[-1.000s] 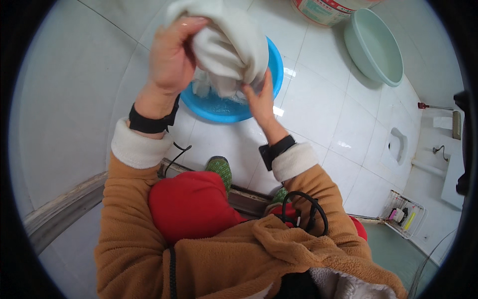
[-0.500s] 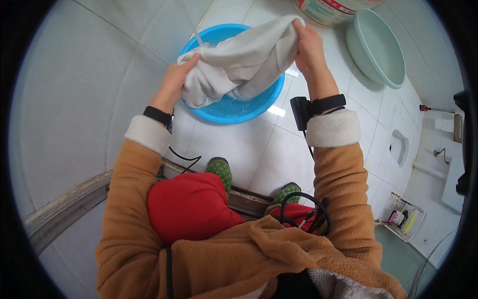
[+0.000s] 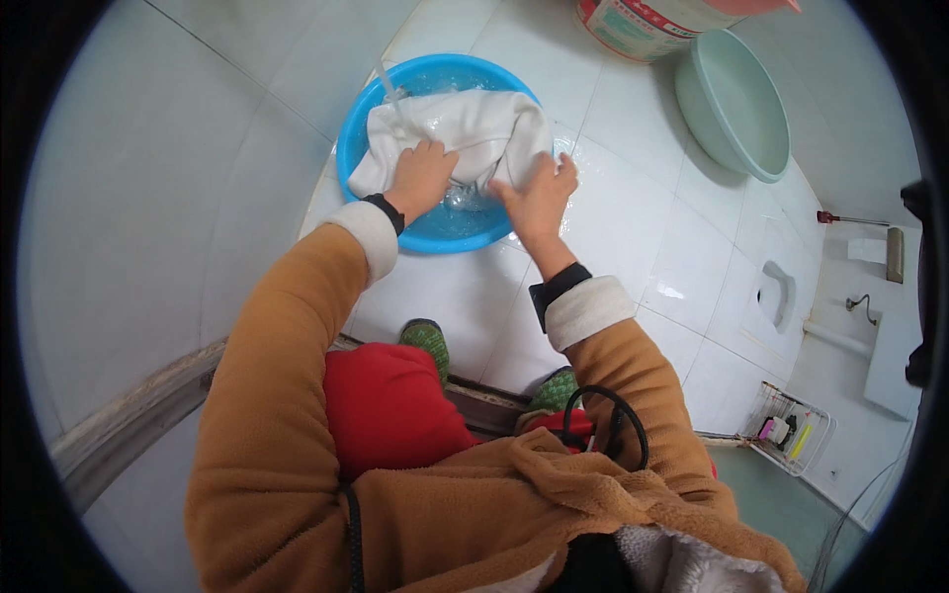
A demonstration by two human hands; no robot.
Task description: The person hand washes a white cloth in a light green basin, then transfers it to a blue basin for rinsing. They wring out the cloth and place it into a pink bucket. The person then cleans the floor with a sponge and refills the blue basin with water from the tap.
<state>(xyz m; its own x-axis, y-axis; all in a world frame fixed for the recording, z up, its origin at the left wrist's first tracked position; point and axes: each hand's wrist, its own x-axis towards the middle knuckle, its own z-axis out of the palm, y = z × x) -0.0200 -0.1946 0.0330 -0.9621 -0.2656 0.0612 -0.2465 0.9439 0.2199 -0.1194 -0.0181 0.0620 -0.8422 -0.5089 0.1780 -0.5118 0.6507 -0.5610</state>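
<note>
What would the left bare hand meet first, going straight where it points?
The left bare hand would likely meet the crumpled white cloth in the round blue plastic basin; contact looks immediate, though depth is unclear.

The floor (image 3: 618,138) is laid with pale, glossy tiles, in which patches of light are reflected. It is bordered on the left by a greyish-white wall (image 3: 129,217), crossed by a dark joint. A squat toilet (image 3: 778,295) is set into the floor at the right, and beyond it a white pipe (image 3: 838,339) is seen. The lower left is edged by a worn sill (image 3: 138,407).
</note>
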